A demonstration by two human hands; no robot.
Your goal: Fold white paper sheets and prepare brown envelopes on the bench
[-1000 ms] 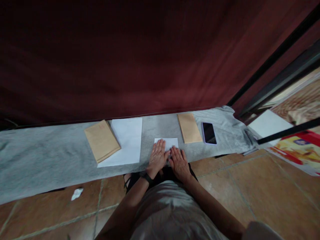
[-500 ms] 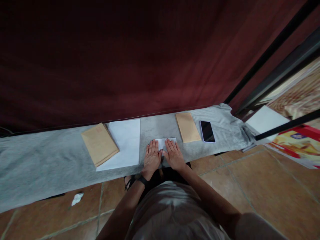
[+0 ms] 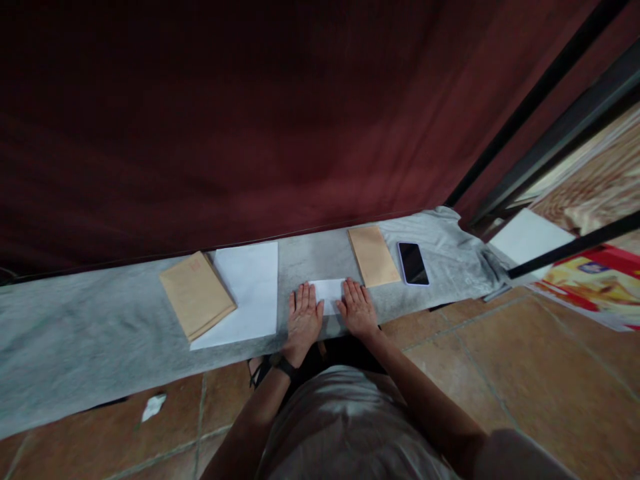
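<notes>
A small white sheet of paper [image 3: 330, 292], which looks folded, lies flat on the grey cloth in front of me. My left hand [image 3: 304, 317] rests flat on its left end, fingers stretched out. On the right end lies my right hand [image 3: 358, 308], palm down with its fingers extended. The palms and fingers cover both ends of the paper. Just beyond my right hand is a brown envelope [image 3: 374, 256]. To the left of my left hand are larger white sheets [image 3: 257, 287], partly under a stack of brown envelopes [image 3: 197, 293].
A phone [image 3: 413, 263] lies right of the single envelope. The grey cloth [image 3: 90, 320] covers a long narrow bench against a dark red curtain [image 3: 280, 147]. Black bars [image 3: 540, 107] and a red and yellow box [image 3: 595, 283] stand at the right. Crumpled white tissue [image 3: 153, 407] is on the tiled floor.
My hands have moved apart along the small paper, the right one sliding to the right, so more of its middle shows. Both stay flat. The view has shifted slightly.
</notes>
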